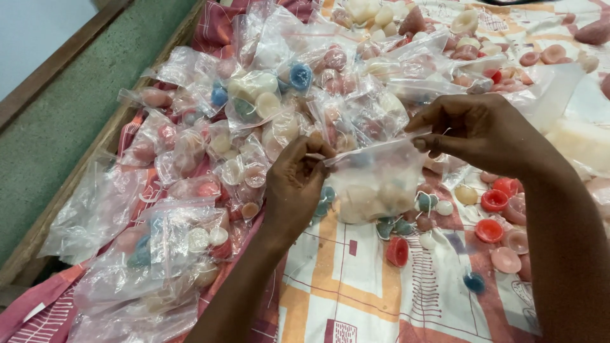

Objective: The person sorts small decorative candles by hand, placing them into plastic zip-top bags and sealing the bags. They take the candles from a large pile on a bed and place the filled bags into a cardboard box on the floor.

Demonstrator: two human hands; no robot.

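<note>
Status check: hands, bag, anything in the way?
Left hand and right hand pinch top edge of clear bag. Bag holds pale pieces. Filled bags piled left; nothing blocking.

two hands (298,184), one held bag (375,181)

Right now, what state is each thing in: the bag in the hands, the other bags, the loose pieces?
Held bag: filled with pale pieces, lifted, top edge pinched between both hands.
Left hand: gripping the bag's left top corner.
Right hand: pinching the right top edge.
Piled bags: filled, lying on the cloth.
Loose pieces: unbagged, scattered on the cloth.
</note>
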